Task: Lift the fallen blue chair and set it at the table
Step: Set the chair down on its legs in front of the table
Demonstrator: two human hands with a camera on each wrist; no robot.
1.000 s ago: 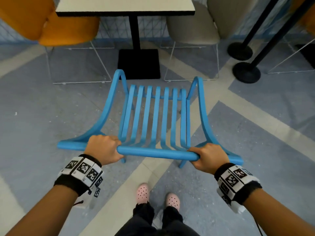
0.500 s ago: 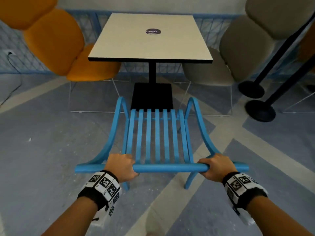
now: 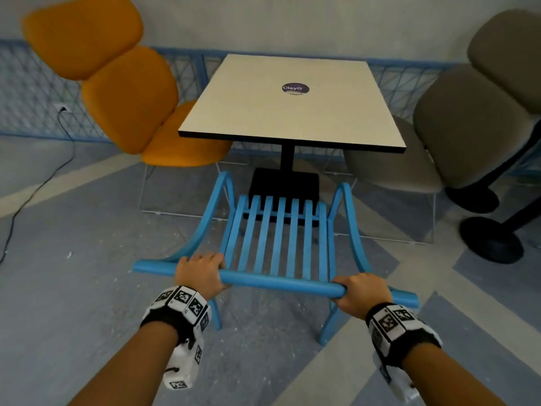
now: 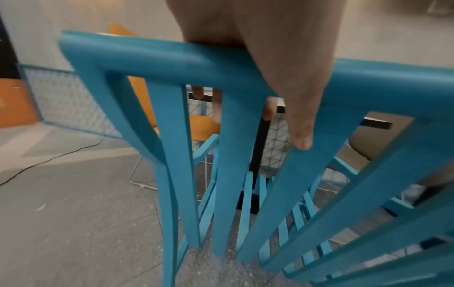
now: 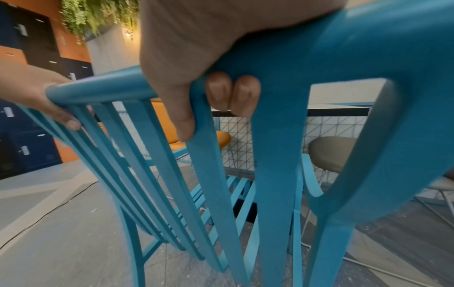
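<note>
Blue chair (image 3: pixel 281 241) upright, both hands' grip wrapped round its top rail (image 3: pixel 281 284): left hand (image 3: pixel 202 272), right hand (image 3: pixel 363 291). Left to do: slide it under the tabletop (image 3: pixel 292 112).

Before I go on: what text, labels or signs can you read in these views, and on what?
"ClayG": round dark sticker on the square cream table top; a smaller line beneath is too blurred to read.
Black-and-white square marker patterns on the wristbands: codes, no words.
</note>
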